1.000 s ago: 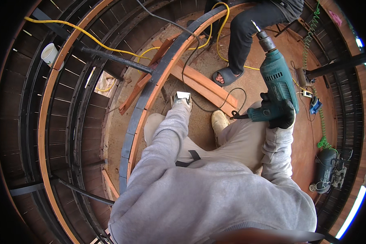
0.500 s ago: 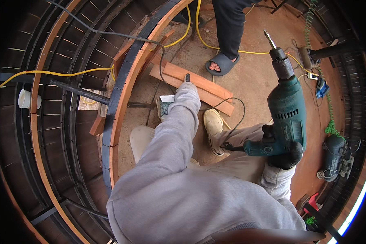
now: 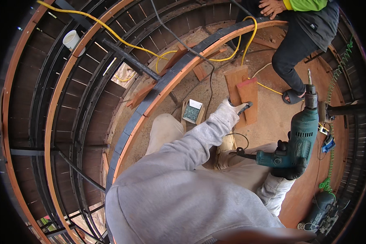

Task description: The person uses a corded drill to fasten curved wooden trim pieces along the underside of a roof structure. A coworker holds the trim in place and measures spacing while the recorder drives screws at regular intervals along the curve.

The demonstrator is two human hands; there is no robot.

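My left hand (image 3: 245, 108), in a dark glove, is closed on the edge of a reddish wooden board (image 3: 250, 95); most of its fingers are hidden beneath the sleeve and board. A second wooden board (image 3: 234, 79) lies partly under the first. My right hand (image 3: 289, 172), also in a black glove, grips the handle of a teal corded power drill (image 3: 304, 130). The drill's bit (image 3: 309, 76) points away from me, clear of the boards. Left of my left forearm stands an open carton (image 3: 192, 111) full of small grey-green pieces that look like screws.
A curved dark rail (image 3: 158, 92) with a wooden edge arches around my left. Yellow cable (image 3: 110, 30) and black cords cross it. Another person's sandalled foot (image 3: 293, 96) stands beyond the boards. A white cup (image 3: 71, 39) and a dark compressor-like machine (image 3: 322, 209) are farther out.
My view has swung round to the left. My left hand now has the board, and the boards have turned to point more away from me. The drill stays in my right hand.
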